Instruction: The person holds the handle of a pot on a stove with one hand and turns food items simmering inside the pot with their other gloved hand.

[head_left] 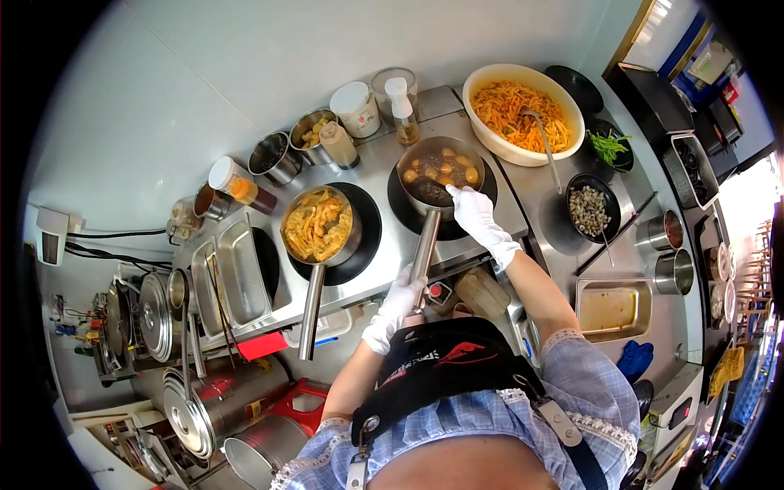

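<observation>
Our gloved left hand (396, 304) wraps the lower end of the long steel handle (424, 251), closed round it, with the forearm angled up from our apron (449, 351). Our gloved right hand (474, 214) reaches forward with the arm slanting inward, its fingers bent at the near right rim of the pan (419, 150); we cannot tell whether they pinch anything.

The pan sits over a black round plate (396, 204) on the steel counter (377, 175), holding dark liquid and round brown pieces (471, 175). Left of it stands a second pan of yellowish food (321, 227); to the right, a pale basin (508, 153) holds orange shreds (523, 110) and a ladle (545, 143). Bottles and tubs line the pale wall (269, 57).
</observation>
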A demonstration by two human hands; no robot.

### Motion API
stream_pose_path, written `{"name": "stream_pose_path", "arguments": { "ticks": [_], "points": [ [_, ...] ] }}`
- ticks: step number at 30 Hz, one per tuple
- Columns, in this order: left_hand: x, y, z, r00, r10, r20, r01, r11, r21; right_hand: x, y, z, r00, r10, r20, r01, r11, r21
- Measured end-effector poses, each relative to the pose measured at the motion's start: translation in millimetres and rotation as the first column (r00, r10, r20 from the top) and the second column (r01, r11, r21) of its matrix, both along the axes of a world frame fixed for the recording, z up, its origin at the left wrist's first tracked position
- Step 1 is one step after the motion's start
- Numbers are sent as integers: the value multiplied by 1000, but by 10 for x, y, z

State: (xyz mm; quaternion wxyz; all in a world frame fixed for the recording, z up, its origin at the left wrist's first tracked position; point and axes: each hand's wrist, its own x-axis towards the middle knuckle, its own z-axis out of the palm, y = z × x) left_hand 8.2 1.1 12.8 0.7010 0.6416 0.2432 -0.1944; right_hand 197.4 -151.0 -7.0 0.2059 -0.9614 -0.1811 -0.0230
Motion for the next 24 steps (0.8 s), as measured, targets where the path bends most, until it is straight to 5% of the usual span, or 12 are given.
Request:
{"name": "stream_pose_path", "arguments": {
  "ticks": [7, 14, 19, 24],
  "points": [
    [-2, 11, -12, 1000, -5, 20, 6, 999, -51, 164, -272, 180, 992, -104, 73, 91, 982, 164],
    [0, 17, 14, 1000, -13, 24, 15, 997, -72, 165, -734, 755, 987, 64, 145, -47, 992, -118],
    [1, 20, -21, 999, -4, 41, 6, 998, -60, 17, -746, 1015, 985, 158, -72, -174, 926, -336],
    [-1, 10, -33, 999, 16, 40, -12, 994, -107, -34, -562, 719, 970, 158, -187, -198, 956, -217]
  ]
}}
